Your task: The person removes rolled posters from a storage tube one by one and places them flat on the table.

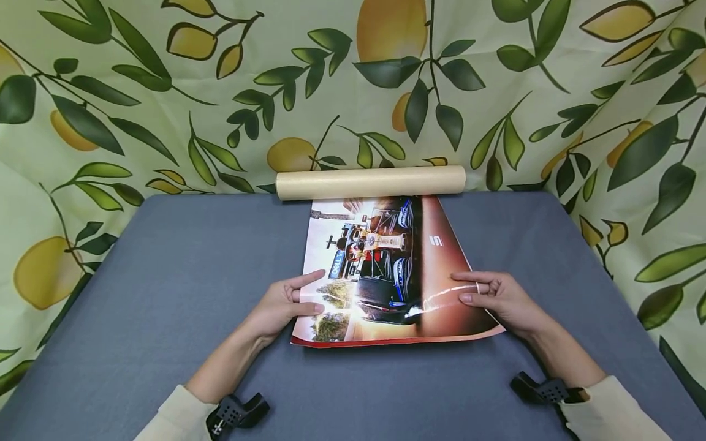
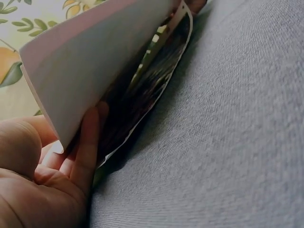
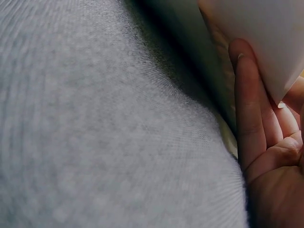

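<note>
A glossy poster (image 1: 380, 263) with a racing car printed on it is held a little above the table, its near edge raised. My left hand (image 1: 287, 303) pinches its left edge, thumb on top and fingers beneath. On the right edge my right hand (image 1: 499, 300) grips the poster the same way. In the left wrist view, the pale underside of the poster (image 2: 85, 61) shows above another dark printed sheet (image 2: 147, 95). In the right wrist view, fingers (image 3: 249, 104) lie under the white underside (image 3: 270, 38) near a corner.
A beige roll or tube (image 1: 369, 183) lies across the back of the table, at the poster's far edge. Grey-blue cloth (image 1: 165, 294) covers the table. A curtain (image 1: 309, 73) with lemons and leaves hangs behind and at both sides.
</note>
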`<control>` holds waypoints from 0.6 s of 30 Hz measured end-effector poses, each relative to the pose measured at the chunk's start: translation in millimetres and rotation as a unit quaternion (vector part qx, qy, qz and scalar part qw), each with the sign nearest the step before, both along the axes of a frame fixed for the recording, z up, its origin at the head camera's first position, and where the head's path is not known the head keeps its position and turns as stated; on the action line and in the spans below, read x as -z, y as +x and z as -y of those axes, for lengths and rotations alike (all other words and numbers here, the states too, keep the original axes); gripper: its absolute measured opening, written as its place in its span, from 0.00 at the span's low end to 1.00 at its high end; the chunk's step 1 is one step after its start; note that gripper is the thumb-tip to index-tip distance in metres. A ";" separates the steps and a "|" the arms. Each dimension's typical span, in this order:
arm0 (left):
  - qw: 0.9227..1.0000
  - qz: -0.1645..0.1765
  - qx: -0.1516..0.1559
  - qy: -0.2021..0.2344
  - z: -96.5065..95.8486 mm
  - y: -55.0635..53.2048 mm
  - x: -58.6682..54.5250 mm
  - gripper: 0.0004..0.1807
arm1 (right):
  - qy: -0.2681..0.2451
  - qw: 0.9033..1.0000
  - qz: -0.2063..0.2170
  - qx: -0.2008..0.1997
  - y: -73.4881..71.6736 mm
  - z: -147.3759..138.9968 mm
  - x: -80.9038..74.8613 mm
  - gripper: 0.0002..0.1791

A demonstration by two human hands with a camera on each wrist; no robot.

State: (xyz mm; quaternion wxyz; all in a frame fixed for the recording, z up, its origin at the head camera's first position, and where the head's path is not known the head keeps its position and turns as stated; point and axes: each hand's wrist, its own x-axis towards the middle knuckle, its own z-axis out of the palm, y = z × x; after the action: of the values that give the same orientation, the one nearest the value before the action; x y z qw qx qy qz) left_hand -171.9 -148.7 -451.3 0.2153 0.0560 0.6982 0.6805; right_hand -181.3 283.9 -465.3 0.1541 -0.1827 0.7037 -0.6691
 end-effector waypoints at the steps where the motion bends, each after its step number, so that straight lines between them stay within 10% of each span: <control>1: 1.000 0.003 -0.006 0.002 -0.3 -0.2 -0.2 0.40 | 0.000 1.000 0.000 0.001 -0.2 0.0 -0.8 0.26; 11: 0.999 -0.011 -0.031 -0.036 -3.6 -0.6 -2.5 0.38 | 0.042 0.997 -0.062 0.020 0.6 -1.0 0.8 0.25; 18: 0.995 -0.065 -0.026 -0.071 -0.7 1.9 1.9 0.38 | 0.140 0.980 -0.142 -0.015 2.7 -0.8 0.9 0.43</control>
State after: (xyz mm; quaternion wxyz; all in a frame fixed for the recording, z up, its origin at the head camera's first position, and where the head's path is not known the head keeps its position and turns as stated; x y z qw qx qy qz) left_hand -169.9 -148.0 -453.1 0.1551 0.0661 0.7582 0.6299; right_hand -178.6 284.8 -466.2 0.0866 -0.2626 0.8022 -0.5292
